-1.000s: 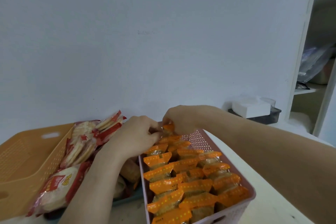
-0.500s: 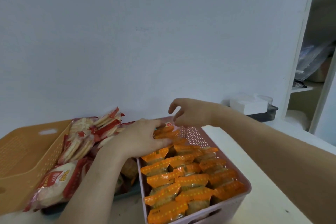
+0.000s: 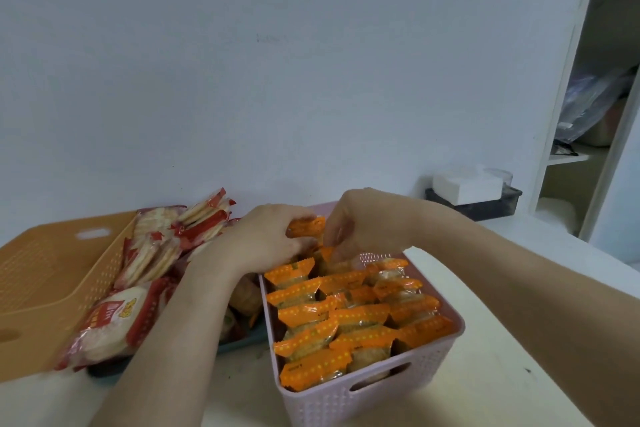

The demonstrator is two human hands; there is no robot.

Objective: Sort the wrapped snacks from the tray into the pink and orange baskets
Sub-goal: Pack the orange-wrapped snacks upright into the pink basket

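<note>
**Both hands at the far end of the pink basket**

The orange-wrapped snacks point(image 3: 349, 319) stand packed in close rows inside the pink basket point(image 3: 377, 395), filling it from the near wall almost to the far wall. Their crimped tops reach about rim height. Little free room shows between packets; the only slack is at the far end, where the hands work.

The left hand point(image 3: 266, 243) is closed on one orange packet point(image 3: 306, 226), held just above the far rows. The right hand point(image 3: 367, 229) is curled with its fingertips pinching the top of another packet point(image 3: 329, 253) in the far row.

Left of the pink basket, red-and-white cracker packs point(image 3: 162, 253) are heaped on a dark tray point(image 3: 239, 345), of which only the near edge shows. The heap leans against the wall of the orange basket point(image 3: 52, 281), which sits at the left edge of the surface point(image 3: 519, 374). The tray touches or nearly touches the pink basket; the left forearm hides the joint.

To the right of the pink basket the white surface lies open. A dark box holding a white block point(image 3: 467, 191) stands against the wall, well apart. A white shelf unit point(image 3: 568, 114) bounds the right side.
</note>
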